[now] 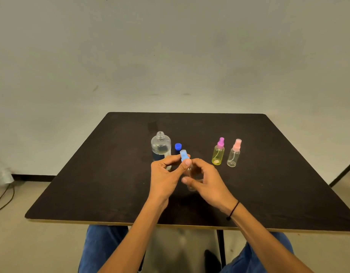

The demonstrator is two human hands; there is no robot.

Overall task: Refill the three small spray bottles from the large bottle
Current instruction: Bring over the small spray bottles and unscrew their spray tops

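Now, step in hand: the clear small spray bottle [192, 175] is held above the table [91, 184] and its light blue spray top [184, 155] is being worked, unscrewing or screwing cannot be told.
Left hand [166, 174]: fingers and thumb are pinched on the spray top.
Right hand [205, 180]: fingers are curled round the bottle body.
Large bottle [161, 147]: stood uncapped just beyond the left hand, partly filled; its blue cap [178, 146] is laid beside it.
Left to do: 2 capped bottles, yellow [218, 154] and pink-topped [234, 155], are stood beyond the right hand; the pink-topped looks empty, the yellow cannot be judged.
Progress: judged early.
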